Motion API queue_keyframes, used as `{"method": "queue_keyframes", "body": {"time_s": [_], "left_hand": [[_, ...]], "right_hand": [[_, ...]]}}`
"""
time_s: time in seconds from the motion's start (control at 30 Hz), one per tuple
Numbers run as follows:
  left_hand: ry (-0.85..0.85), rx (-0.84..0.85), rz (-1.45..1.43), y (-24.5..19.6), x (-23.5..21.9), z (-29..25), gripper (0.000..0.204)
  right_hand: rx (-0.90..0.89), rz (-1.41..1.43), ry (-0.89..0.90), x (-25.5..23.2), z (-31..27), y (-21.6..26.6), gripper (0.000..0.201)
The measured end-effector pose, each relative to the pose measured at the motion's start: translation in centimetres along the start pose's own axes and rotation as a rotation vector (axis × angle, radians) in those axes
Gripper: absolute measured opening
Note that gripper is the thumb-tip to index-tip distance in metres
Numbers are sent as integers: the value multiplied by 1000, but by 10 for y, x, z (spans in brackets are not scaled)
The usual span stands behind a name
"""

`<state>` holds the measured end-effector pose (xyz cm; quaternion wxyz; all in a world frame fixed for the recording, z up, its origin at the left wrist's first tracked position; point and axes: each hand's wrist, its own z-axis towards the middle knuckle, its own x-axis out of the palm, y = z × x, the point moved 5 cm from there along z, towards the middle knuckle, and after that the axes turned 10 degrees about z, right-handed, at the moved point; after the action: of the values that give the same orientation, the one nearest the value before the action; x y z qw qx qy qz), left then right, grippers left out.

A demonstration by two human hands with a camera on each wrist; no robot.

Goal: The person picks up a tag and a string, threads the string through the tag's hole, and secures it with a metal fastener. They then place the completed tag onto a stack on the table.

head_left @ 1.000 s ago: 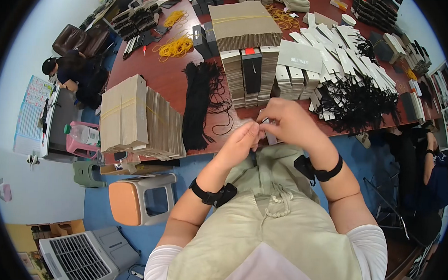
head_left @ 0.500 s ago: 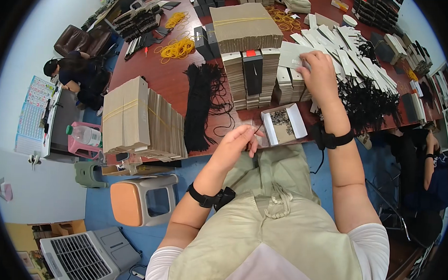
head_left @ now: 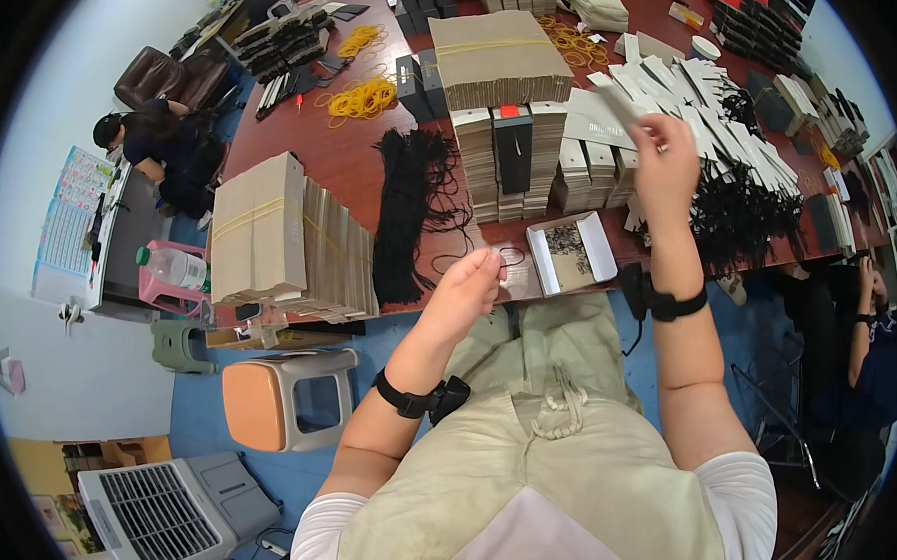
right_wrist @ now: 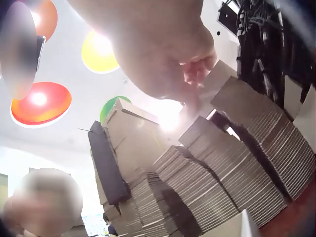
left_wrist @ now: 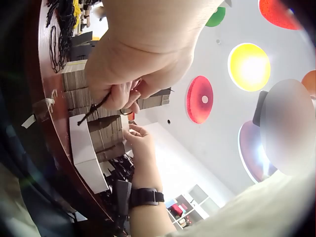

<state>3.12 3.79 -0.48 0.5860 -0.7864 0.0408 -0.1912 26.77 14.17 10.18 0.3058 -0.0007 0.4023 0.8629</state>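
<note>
In the head view my left hand (head_left: 466, 293) is near the table's front edge, thumb and fingers pinching a thin black cord (left_wrist: 93, 113). Farther to the right, my right hand (head_left: 668, 169) pinches a pale card (head_left: 615, 99) above the stacks of cards (head_left: 581, 176). That card is tilted and slightly blurred; in the right wrist view it shows beside the fingertips. Between the hands sits a small open white box (head_left: 602, 249) holding many tiny dark pieces. A bundle of black cords (head_left: 401, 218) lies left of the tall stack.
Banded stacks of grey-brown card stand at left (head_left: 260, 234) and centre (head_left: 498, 62). Strung white tags (head_left: 702, 101) with tangled black cords (head_left: 747, 208) spread at right. Yellow rubber bands (head_left: 364, 98) lie farther back. A stool (head_left: 255, 407) stands below the table's left side.
My hands were together over the white box; the right hand then went out to the card stacks and now raises a card. The left hand stays near the box with the cord.
</note>
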Motion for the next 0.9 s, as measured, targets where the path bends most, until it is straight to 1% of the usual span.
{"method": "queue_keyframes", "body": {"time_s": [0.03,0.07,0.1,0.17,0.23,0.3,0.33,0.4,0.43,0.5,0.57,0.6,0.63,0.7,0.77,0.8,0.83,0.9], "left_hand": [[-13,6,5,-3,0,-1,26],[-27,11,10,-6,0,-3,27],[-16,38,9,-10,1,-4,26],[11,90,13,-20,4,-3,24],[-38,211,190,-38,7,-3,24],[-76,337,321,-61,14,-3,24],[-94,399,363,-74,18,-4,24],[-125,465,370,-88,19,0,24],[-142,498,374,-96,20,2,24],[-198,508,385,-104,20,13,23],[-265,492,413,-105,16,25,22],[-316,496,459,-99,11,31,22],[-367,499,507,-91,5,38,22],[-301,598,470,-85,2,43,24],[-162,386,212,-66,2,36,25],[-151,373,140,-66,4,33,26],[-167,382,132,-66,5,31,26],[-201,400,117,-64,3,27,26]], "right_hand": [[200,212,-48,-3,-5,-10,8],[307,534,42,4,-13,-8,9],[414,854,132,14,-24,5,9],[488,1012,404,35,-45,23,10],[424,879,524,51,-55,30,12],[479,869,560,64,-62,25,12],[514,904,557,65,-62,26,11],[591,977,552,67,-64,29,10],[571,953,538,68,-64,30,9],[530,903,506,68,-64,29,7],[557,860,533,70,-66,24,15],[569,839,546,70,-67,22,19],[433,691,487,66,-63,26,25],[165,395,355,60,-59,42,37],[12,272,270,63,-59,53,43],[-65,211,225,65,-59,58,47],[-141,150,179,67,-59,63,50],[-158,155,126,72,-60,64,46]]}}
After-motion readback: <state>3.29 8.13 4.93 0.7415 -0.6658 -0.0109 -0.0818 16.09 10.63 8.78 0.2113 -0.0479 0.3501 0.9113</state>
